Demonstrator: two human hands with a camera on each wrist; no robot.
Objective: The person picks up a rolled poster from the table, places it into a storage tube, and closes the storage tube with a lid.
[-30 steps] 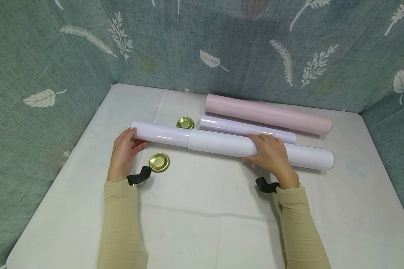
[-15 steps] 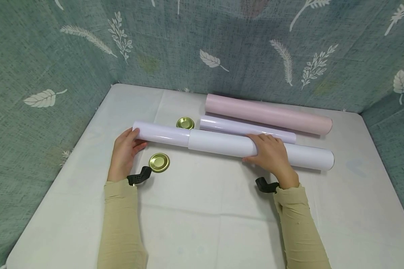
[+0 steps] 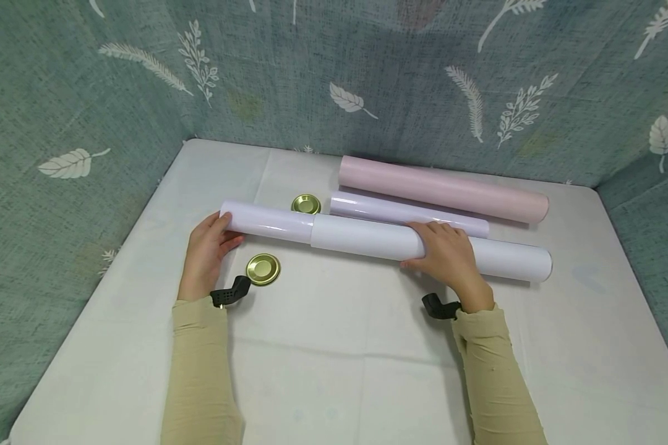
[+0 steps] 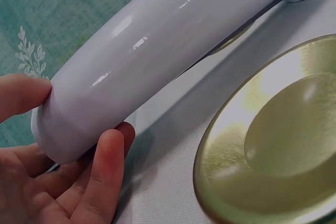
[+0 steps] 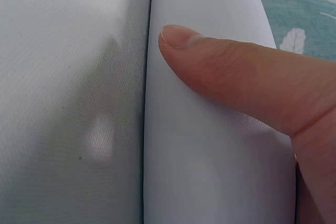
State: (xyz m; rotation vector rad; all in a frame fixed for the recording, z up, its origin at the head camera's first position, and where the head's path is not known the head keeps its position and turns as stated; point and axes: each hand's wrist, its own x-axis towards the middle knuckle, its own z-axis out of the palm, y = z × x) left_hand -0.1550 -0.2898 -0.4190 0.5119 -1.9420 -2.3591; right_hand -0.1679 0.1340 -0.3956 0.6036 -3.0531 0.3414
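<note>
A glossy pale-lavender roll (image 3: pixel 269 222) sticks out of the left end of a white cardboard tube (image 3: pixel 362 236). At the roll's outer end, my left hand (image 3: pixel 203 247) holds it with the thumb on one side and the fingers beneath, as the left wrist view shows. My right hand (image 3: pixel 446 253) grips the white tube around its middle from above. Its thumb (image 5: pixel 210 69) lies along the tube's near side in the right wrist view. The length of roll inside the tube is hidden.
Two round gold metal lids lie on the white-covered table (image 3: pixel 323 371): a near lid (image 3: pixel 263 269) beside the left wrist, and a far lid (image 3: pixel 306 203) behind the roll. A second lavender roll (image 3: pixel 406 213) and a pink tube (image 3: pixel 442 188) lie behind the white tube.
My left hand and the lavender roll have shifted slightly right, with a little more of the roll inside the white tube. My right hand and the tube have stayed in place.
</note>
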